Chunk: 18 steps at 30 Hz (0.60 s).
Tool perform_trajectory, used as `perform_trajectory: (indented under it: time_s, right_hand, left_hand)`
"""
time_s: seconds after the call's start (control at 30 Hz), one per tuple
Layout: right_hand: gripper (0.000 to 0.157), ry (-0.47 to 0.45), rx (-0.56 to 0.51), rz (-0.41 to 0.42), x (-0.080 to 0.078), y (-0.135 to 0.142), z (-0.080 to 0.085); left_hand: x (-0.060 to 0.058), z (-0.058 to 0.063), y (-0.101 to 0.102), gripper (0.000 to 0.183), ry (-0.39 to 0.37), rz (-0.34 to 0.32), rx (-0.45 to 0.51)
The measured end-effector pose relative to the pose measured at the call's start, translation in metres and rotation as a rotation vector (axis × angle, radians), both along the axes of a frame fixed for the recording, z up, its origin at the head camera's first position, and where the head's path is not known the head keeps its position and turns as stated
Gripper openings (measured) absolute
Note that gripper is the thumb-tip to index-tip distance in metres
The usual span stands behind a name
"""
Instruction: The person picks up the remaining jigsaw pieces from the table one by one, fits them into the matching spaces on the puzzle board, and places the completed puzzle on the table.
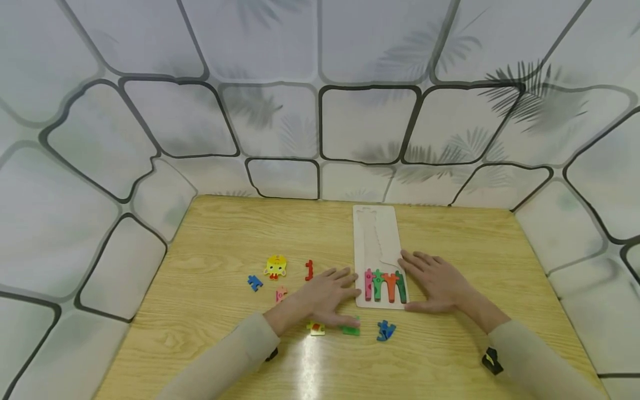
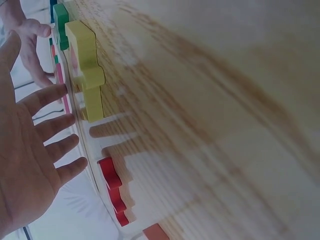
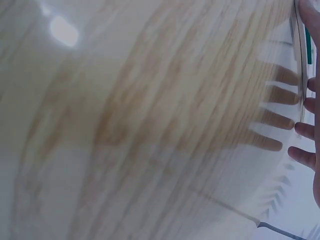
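A pale puzzle board [image 1: 366, 239] has a long-necked animal outline cut into it. Pink [image 1: 368, 285], green [image 1: 378, 285], orange [image 1: 390, 287] and dark green [image 1: 400, 287] pieces fill its lower end. My left hand [image 1: 327, 297] spreads its fingers by the board's left edge, over or near a yellow piece [image 1: 317, 329] and a green piece [image 1: 351, 331]. Nothing is gripped in its palm in the left wrist view. Along the board's right edge, my right hand [image 1: 440, 284] has its fingers extended, holding nothing visible. Whether either hand touches the board I cannot tell.
Left of the board lie a yellow animal-head piece [image 1: 275, 267], a blue piece [image 1: 255, 283], a red piece [image 1: 309, 270] and a partly hidden pink piece [image 1: 281, 293]. Another blue piece [image 1: 385, 330] lies before the board. Patterned walls [image 1: 280, 122] border the wooden table [image 1: 225, 222].
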State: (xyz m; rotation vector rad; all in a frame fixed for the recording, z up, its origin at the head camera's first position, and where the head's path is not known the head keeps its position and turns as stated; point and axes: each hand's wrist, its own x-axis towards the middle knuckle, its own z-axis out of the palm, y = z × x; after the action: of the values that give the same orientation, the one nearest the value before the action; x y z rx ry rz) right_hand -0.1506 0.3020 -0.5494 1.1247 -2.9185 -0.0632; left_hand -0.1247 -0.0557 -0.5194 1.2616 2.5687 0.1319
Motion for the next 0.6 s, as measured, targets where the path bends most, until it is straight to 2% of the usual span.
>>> perform_trajectory:
  time_s: [0.33,0.6]
  right_hand:
    - [0.111,-0.015,-0.031,0.006,-0.001,0.001,-0.003]
    - [0.111,0.001,-0.033,0.013,-0.001,0.002,-0.004]
  left_hand:
    - [-0.002,-0.005,-0.004,0.086,0.012,-0.004,0.009]
    - [-0.008,0.002,-0.020,0.087,0.059,0.017,-0.020]
